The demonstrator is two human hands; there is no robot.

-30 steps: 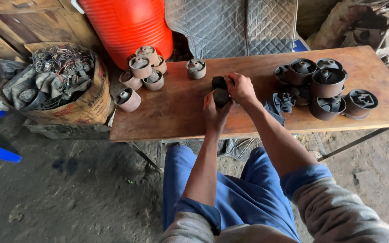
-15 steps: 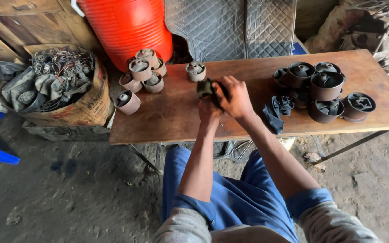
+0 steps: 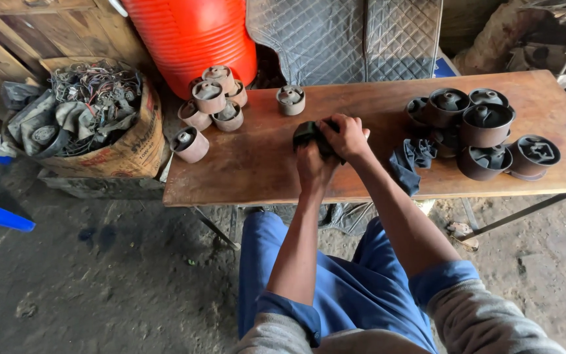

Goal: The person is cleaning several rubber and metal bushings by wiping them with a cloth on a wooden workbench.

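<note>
Both my hands meet over the middle of a wooden bench (image 3: 250,170). My left hand (image 3: 314,165) grips a dark round bushing wrapped in a black rag (image 3: 308,134) from below. My right hand (image 3: 347,136) closes over the same bundle from the right and top. The part itself is mostly hidden by the rag and my fingers. A group of several pale cleaned bushings (image 3: 212,99) stands at the bench's far left, one more (image 3: 291,99) apart from them. Several dark bushings (image 3: 486,131) are stacked at the right.
A second dark rag (image 3: 413,160) lies on the bench beside the dark parts. A red barrel (image 3: 194,36) and a quilted mat (image 3: 342,39) stand behind the bench. A cardboard box of wires and scrap (image 3: 93,121) sits on the dirt floor at left.
My hands have carried the rag-wrapped bushing a little leftward along the bench, and my right hand has turned over the top of it.
</note>
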